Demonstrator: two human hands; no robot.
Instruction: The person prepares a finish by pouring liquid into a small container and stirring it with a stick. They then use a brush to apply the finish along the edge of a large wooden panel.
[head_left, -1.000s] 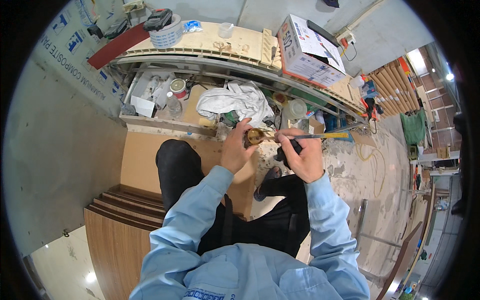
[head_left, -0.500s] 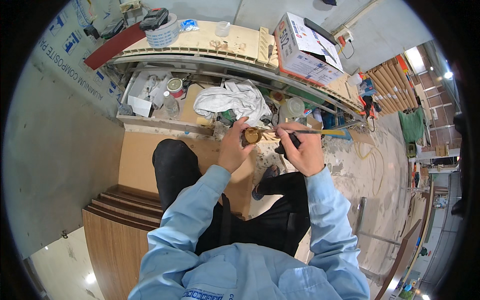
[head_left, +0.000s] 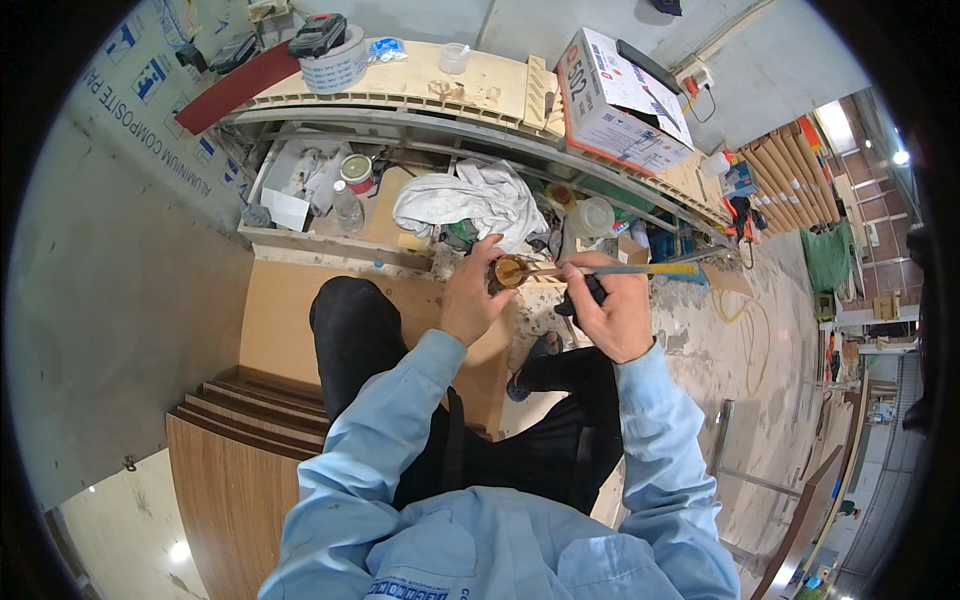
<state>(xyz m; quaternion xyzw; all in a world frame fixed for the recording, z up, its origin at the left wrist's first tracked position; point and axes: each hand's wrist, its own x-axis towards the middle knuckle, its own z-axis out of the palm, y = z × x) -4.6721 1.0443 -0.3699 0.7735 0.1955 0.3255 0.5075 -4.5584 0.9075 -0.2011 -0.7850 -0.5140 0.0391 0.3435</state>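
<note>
My left hand (head_left: 468, 302) is closed round a small brown jar (head_left: 508, 274), its open mouth turned up toward me. Golden-brown stuff shows inside it. With my right hand (head_left: 618, 318) I pinch a thin brush (head_left: 668, 268) whose far end of the handle is yellow. The brush lies almost level, its tip at the jar's mouth; the bristles are hard to make out. A black object (head_left: 590, 293), perhaps the jar's lid, is tucked under the fingers of the same hand.
Ahead stands a bench (head_left: 410, 75) carrying a tape roll (head_left: 333, 68), a plastic cup (head_left: 454, 58) and a white carton (head_left: 625, 105). On its lower shelf lie a white cloth (head_left: 470, 200), a clear bottle (head_left: 348, 208) and a tin (head_left: 357, 172). Wood-grain boards (head_left: 235, 475) are stacked at my left.
The brush tip has shifted left, further into the jar's mouth. Both hands keep their grips, and the whole view has moved slightly.
</note>
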